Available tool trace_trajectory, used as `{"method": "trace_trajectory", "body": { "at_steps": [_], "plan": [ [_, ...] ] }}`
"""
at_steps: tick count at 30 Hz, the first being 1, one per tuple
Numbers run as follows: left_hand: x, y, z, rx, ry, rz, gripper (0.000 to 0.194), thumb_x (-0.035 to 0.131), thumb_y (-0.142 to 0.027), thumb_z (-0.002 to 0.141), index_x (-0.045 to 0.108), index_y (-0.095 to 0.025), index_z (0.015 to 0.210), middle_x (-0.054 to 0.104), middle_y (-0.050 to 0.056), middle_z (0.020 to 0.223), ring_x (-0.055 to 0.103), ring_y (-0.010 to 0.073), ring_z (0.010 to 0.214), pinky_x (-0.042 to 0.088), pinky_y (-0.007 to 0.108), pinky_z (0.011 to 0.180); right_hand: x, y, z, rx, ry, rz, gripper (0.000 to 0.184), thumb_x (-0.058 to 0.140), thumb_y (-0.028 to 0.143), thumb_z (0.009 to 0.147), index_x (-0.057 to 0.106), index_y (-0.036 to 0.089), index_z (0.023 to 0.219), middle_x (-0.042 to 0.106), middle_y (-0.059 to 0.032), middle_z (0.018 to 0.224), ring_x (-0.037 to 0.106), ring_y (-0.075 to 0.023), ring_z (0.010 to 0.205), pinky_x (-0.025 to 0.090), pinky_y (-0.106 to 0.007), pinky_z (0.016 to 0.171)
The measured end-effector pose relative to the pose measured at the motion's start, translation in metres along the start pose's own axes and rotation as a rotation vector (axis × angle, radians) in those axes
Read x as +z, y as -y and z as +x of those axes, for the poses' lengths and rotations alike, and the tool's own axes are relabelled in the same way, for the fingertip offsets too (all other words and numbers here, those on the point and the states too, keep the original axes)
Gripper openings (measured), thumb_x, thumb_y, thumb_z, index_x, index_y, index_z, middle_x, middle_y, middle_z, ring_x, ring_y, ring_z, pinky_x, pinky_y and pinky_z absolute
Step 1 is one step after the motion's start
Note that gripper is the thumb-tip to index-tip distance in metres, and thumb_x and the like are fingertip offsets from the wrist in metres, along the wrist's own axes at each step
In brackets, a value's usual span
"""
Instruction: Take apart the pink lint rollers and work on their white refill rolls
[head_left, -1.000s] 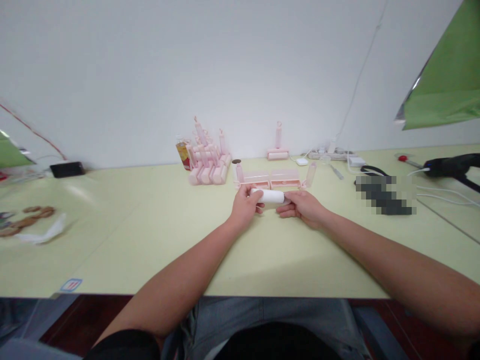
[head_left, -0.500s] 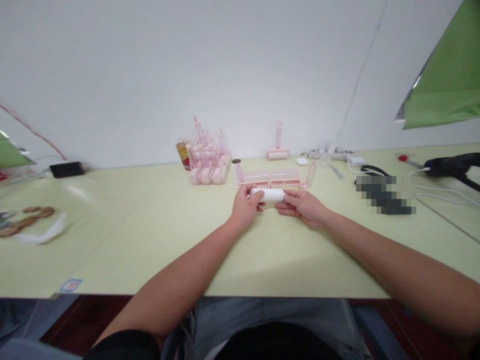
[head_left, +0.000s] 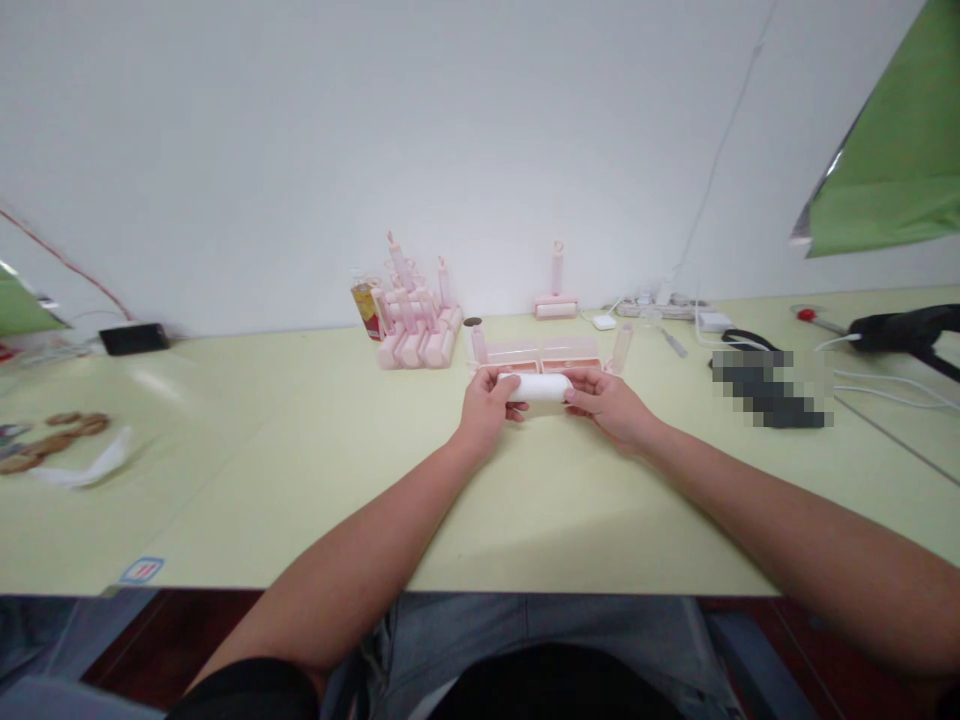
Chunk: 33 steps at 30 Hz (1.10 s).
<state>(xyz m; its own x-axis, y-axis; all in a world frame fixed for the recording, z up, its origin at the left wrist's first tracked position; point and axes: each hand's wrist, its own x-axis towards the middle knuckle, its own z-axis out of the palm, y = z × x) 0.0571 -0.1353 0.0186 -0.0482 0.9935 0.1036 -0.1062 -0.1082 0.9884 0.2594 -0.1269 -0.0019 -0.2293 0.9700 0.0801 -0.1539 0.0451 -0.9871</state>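
A white paper roll [head_left: 538,387] lies level between my two hands, just above the pale green table [head_left: 300,470]. My left hand [head_left: 486,407] grips its left end with curled fingers. My right hand [head_left: 609,404] pinches its right end. Right behind the roll lie two open pink roller cases [head_left: 544,354] with clear handles [head_left: 622,347] at their sides.
A stack of pink lint rollers [head_left: 417,327] stands at the back centre, one upright roller [head_left: 556,292] to its right. A power strip with cables [head_left: 664,308] and black tools [head_left: 904,328] lie at the right. Brown rings and white scraps [head_left: 64,445] lie far left.
Both hands have carried the white roll slightly away from me, toward the pink cases. The right hand's fingers have shifted up onto the roll's end.
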Motion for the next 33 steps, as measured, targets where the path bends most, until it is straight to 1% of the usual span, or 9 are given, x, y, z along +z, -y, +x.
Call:
{"method": "trace_trajectory", "body": {
  "at_steps": [2,4,7,13,19,23,28,33],
  "plan": [
    [-0.0012,-0.0003,0.0011,-0.015,-0.010,-0.005,0.030,0.065,-0.035,0.079,0.053,-0.016,0.100,0.063,0.002,0.081,0.063,0.0116,0.051,0.047,0.020,0.040,0.0003,-0.0012,-0.0008,-0.035,0.044,-0.050,0.048,0.076,0.028,0.073,0.061,0.019,0.118,0.071,-0.0049,0.104,0.064,-0.0136,0.086,0.050,-0.025,0.073],
    [-0.0023,-0.0008,0.0020,-0.023,-0.020,-0.008,0.029,0.064,-0.037,0.079,0.053,-0.016,0.097,0.062,0.001,0.076,0.062,0.0116,0.049,0.047,0.020,0.040,-0.0002,-0.0032,-0.0008,-0.078,0.082,-0.091,0.051,0.076,0.028,0.073,0.057,0.018,0.120,0.070,-0.0029,0.094,0.063,-0.0136,0.079,0.050,-0.026,0.070],
    [-0.0035,-0.0016,0.0025,-0.033,-0.027,-0.004,0.030,0.064,-0.041,0.080,0.053,-0.017,0.096,0.061,0.000,0.070,0.060,0.0112,0.046,0.047,0.020,0.039,-0.0018,-0.0053,0.0000,-0.125,0.118,-0.161,0.052,0.077,0.030,0.073,0.056,0.017,0.118,0.068,-0.0002,0.084,0.063,-0.0139,0.073,0.048,-0.026,0.068],
    [-0.0038,-0.0019,0.0016,-0.044,-0.027,0.006,0.032,0.063,-0.044,0.080,0.056,-0.017,0.097,0.061,0.000,0.068,0.059,0.0112,0.045,0.046,0.020,0.039,-0.0034,-0.0039,-0.0007,-0.178,0.156,-0.274,0.043,0.075,0.033,0.075,0.062,0.017,0.113,0.069,-0.0020,0.089,0.064,-0.0145,0.075,0.048,-0.025,0.067],
    [-0.0038,-0.0017,0.0020,-0.050,-0.026,-0.004,0.034,0.063,-0.045,0.080,0.056,-0.017,0.098,0.060,0.000,0.068,0.060,0.0111,0.046,0.046,0.020,0.040,-0.0034,-0.0046,-0.0005,-0.215,0.119,-0.304,0.045,0.077,0.033,0.074,0.063,0.019,0.114,0.072,-0.0038,0.096,0.068,-0.0173,0.080,0.052,-0.028,0.073],
    [-0.0041,-0.0004,0.0023,-0.050,-0.002,-0.014,0.034,0.062,-0.045,0.082,0.055,-0.017,0.098,0.061,0.000,0.069,0.060,0.0116,0.047,0.047,0.021,0.040,-0.0039,-0.0034,-0.0007,-0.226,0.118,-0.337,0.046,0.076,0.035,0.076,0.065,0.019,0.118,0.073,-0.0053,0.101,0.068,-0.0187,0.083,0.052,-0.030,0.075],
    [-0.0035,0.0015,0.0027,-0.083,0.042,0.009,0.033,0.062,-0.046,0.083,0.055,-0.017,0.098,0.060,0.000,0.067,0.060,0.0128,0.046,0.047,0.021,0.038,-0.0058,-0.0030,-0.0007,-0.227,0.111,-0.464,0.041,0.071,0.042,0.080,0.069,0.017,0.112,0.072,-0.0033,0.087,0.064,-0.0173,0.074,0.048,-0.027,0.067],
    [-0.0023,0.0015,0.0029,-0.100,0.041,0.028,0.035,0.062,-0.048,0.083,0.055,-0.017,0.099,0.060,0.000,0.067,0.061,0.0133,0.046,0.047,0.021,0.037,-0.0066,-0.0026,-0.0004,-0.232,0.124,-0.474,0.042,0.067,0.048,0.082,0.069,0.015,0.109,0.068,-0.0014,0.078,0.061,-0.0156,0.068,0.046,-0.026,0.064]
  ]
}}
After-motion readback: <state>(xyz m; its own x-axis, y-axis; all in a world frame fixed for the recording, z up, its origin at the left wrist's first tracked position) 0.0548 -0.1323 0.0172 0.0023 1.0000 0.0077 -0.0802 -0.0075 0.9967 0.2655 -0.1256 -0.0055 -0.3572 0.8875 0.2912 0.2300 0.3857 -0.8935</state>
